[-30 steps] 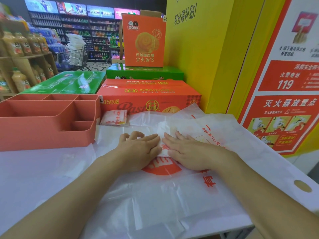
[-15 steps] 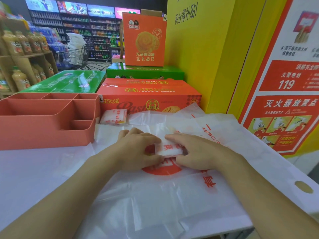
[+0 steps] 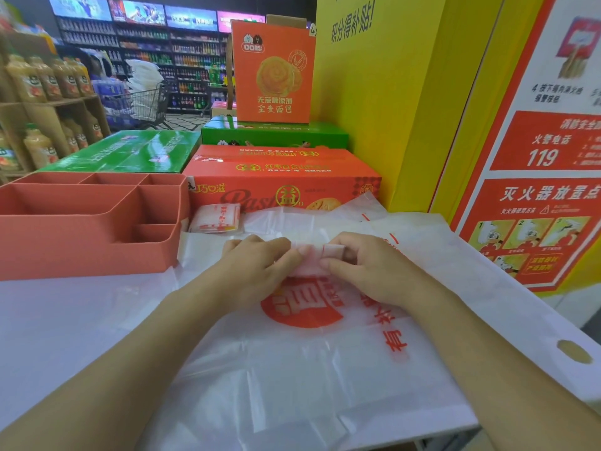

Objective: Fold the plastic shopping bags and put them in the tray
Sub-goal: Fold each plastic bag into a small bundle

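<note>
The left hand (image 3: pixel 257 275) and the right hand (image 3: pixel 370 271) meet over the middle of the table (image 3: pixel 58 327), and both grasp a small folded bag (image 3: pixel 313 260), white with pink print showing through. The fingers of each hand curl over its far side and the thumbs close on its near edge. A second ago the same two hands lay flat, fingers straight, pressing the bundle down. Half a second ago the fingers had begun to curl round it. Now the pinch is tighter and the packet looks narrower, turned up on its edge between the fingertips. Whether it is clear of the surface below cannot be told. It sits over a pile of flat bags (image 3: pixel 309 379) spread across the table, and more of the round red logo (image 3: pixel 302 307) printed on the top one shows than before, just on the near side of the hands. The tray (image 3: pixel 81 255), salmon-coloured with several compartments, stands to the left, well apart from the held packet, and has not moved. Another folded bag (image 3: pixel 215 218) lies as it did on the table, just beside the tray's right wall and in front of an orange box (image 3: pixel 283 187).
</note>
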Available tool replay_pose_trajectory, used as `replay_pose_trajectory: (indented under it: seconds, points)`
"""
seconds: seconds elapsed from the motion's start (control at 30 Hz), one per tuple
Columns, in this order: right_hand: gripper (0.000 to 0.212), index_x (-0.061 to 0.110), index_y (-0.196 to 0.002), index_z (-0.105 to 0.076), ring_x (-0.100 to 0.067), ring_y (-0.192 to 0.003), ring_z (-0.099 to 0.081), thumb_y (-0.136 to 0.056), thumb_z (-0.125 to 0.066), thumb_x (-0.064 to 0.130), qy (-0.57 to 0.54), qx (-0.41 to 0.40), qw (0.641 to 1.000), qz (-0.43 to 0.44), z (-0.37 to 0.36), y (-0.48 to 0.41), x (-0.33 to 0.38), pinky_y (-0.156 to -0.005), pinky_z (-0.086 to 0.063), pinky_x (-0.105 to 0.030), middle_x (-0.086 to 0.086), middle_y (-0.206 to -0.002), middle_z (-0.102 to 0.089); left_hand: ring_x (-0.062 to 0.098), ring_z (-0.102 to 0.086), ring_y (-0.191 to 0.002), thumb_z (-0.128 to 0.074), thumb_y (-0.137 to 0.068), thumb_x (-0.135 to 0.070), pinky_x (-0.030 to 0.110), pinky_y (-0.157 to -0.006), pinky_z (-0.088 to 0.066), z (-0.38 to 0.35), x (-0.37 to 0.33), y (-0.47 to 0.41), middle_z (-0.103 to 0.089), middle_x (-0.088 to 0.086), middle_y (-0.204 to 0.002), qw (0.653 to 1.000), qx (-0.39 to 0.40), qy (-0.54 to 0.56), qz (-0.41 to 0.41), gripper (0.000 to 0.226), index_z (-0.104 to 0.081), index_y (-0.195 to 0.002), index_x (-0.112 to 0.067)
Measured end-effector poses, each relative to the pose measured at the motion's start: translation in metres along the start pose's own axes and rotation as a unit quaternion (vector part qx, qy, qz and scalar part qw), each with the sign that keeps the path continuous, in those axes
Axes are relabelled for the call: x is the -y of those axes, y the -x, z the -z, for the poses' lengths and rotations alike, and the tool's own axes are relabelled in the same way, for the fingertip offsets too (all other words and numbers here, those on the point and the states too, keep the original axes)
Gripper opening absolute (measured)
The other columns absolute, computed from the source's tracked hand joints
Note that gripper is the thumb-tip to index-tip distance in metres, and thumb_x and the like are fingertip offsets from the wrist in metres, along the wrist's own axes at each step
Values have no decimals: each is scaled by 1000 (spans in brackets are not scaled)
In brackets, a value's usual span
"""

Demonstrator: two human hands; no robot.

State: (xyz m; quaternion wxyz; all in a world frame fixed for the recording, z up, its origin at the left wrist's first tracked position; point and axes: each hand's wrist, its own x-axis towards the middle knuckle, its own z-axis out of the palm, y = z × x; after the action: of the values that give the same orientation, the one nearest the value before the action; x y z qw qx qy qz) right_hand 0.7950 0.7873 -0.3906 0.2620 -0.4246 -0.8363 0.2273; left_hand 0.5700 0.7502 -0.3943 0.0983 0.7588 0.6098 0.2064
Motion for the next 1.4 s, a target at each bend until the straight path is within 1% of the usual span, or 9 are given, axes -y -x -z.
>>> replay_pose_trajectory:
  seconds: [0.13,0.23,0.33,0.47,0.67,0.9,1.2,1.3,1.4]
  points:
    - [35,21,-72,-49,-3,-53,-43,-94,-68,40,-23,-14,1000,-9,-5,-4,-2,-53,-33,-21,12,-59,-50,16,-44,-108,-39,-86,-78,39,-94,-29,-3,0,2,-54,-10,-103,998,18,-61,12,55,-60,-102,-30]
    - [32,15,-88,-61,-19,-71,-63,-94,-67,46,-35,3,999,-28,-7,-6,-1,-70,-49,-37,-5,-81,-69,22,-38,-114,-43,-90,-70,42,-95,-29,-3,-1,4,-46,-7,-110,995,41,-86,40,46,-61,-106,-31]
    - [27,18,-95,-64,-11,-80,-66,-95,-66,45,-35,16,999,-38,-8,-8,-1,-73,-50,-31,3,-87,-71,22,-35,-117,-42,-91,-71,41,-95,-27,-1,-4,5,-46,-9,-117,994,47,-84,46,39,-59,-96,-36]
    - [27,19,-100,-66,0,-77,-64,-96,-64,47,-30,23,999,-38,-7,-8,1,-69,-48,-24,8,-89,-71,21,-34,-114,-41,-95,-65,41,-94,-26,1,-7,5,-46,-12,-107,995,59,-63,47,32,-54,-80,-39]
    - [44,10,-94,-61,-4,-58,-49,-96,-58,54,-28,2,997,-74,-7,-8,3,-59,-38,-25,6,-70,-57,23,-46,-110,-34,-102,-55,42,-90,-34,-4,-3,1,-61,-6,-103,997,34,-22,61,43,-64,-105,-25]
    - [39,9,-101,-66,-14,-72,-70,-97,-62,48,-51,-3,996,-66,-9,-8,11,-72,-54,-35,-5,-80,-71,19,-74,-82,-60,-98,-20,40,-76,-62,2,-12,4,-77,-1,-90,957,-10,276,90,7,-67,-97,-21]
    - [13,43,-84,-74,-4,-67,-66,-95,-68,43,-153,-13,986,-65,-7,-6,18,-66,-49,-20,-4,-74,-74,24,-74,-94,-70,-90,-6,48,-103,-49,11,-12,7,-78,11,-93,893,-12,436,115,16,-72,-105,-12]
    - [16,32,-98,-77,-13,-71,-69,-93,-69,46,-188,-22,979,-70,-7,-5,18,-73,-51,-29,4,-68,-72,25,-74,-97,-70,-88,-2,46,-106,-47,14,-11,6,-77,14,-96,879,-22,465,100,17,-73,-104,-6]
    - [23,30,-105,-76,-21,-83,-76,-89,-73,47,-240,-30,967,-82,-6,-6,19,-82,-58,-36,-2,-86,-78,32,-72,-100,-69,-87,2,48,-105,-49,16,-10,5,-75,19,-102,861,-27,500,86,18,-71,-105,1]
